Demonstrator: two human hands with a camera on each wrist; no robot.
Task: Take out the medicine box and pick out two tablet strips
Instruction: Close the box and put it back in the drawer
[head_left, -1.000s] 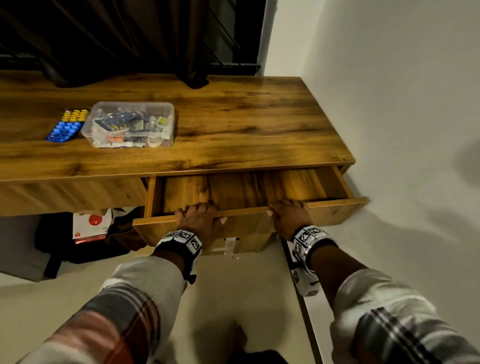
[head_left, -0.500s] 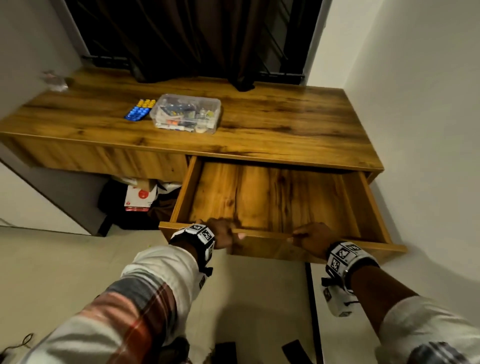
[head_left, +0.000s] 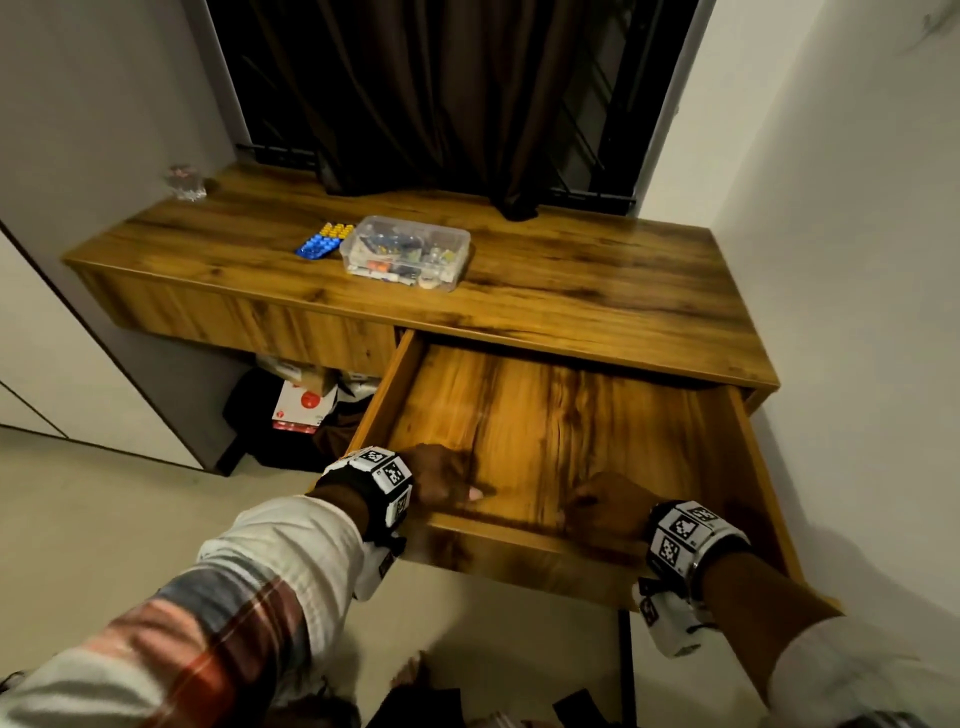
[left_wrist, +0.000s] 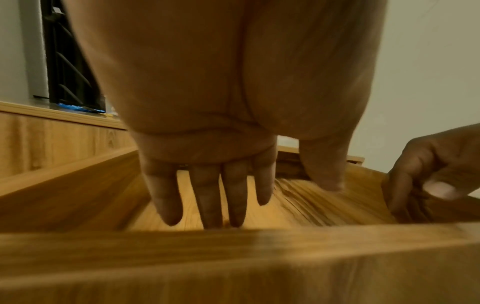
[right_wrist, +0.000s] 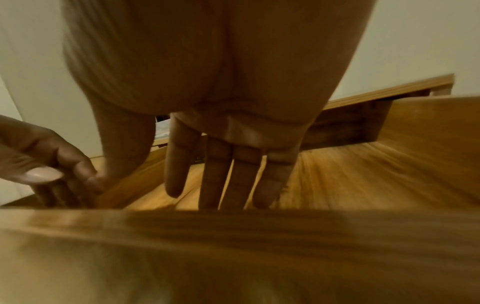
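Note:
A clear plastic medicine box (head_left: 408, 252) full of packets stands on the wooden desk (head_left: 597, 291). Left of it lie a blue tablet strip (head_left: 314, 248) and a yellow tablet strip (head_left: 335, 229). Below the desktop a wooden drawer (head_left: 545, 415) stands pulled far out, with nothing seen inside. My left hand (head_left: 447, 480) and right hand (head_left: 605, 506) both hook over the drawer front (head_left: 519, 551), fingers reaching down inside it. The left wrist view shows the left fingers (left_wrist: 210, 197) behind the front panel; the right wrist view shows the right fingers (right_wrist: 228, 174) likewise.
A drinking glass (head_left: 184, 182) stands at the desk's far left corner. A dark curtain (head_left: 441, 93) hangs behind the desk. A white wall (head_left: 857, 260) runs close along the right. A red and white box (head_left: 304, 408) and dark bags sit under the desk.
The drawer has slid much farther out toward me with both hands on its front. My view has drawn back and risen, so more of the desk shows.

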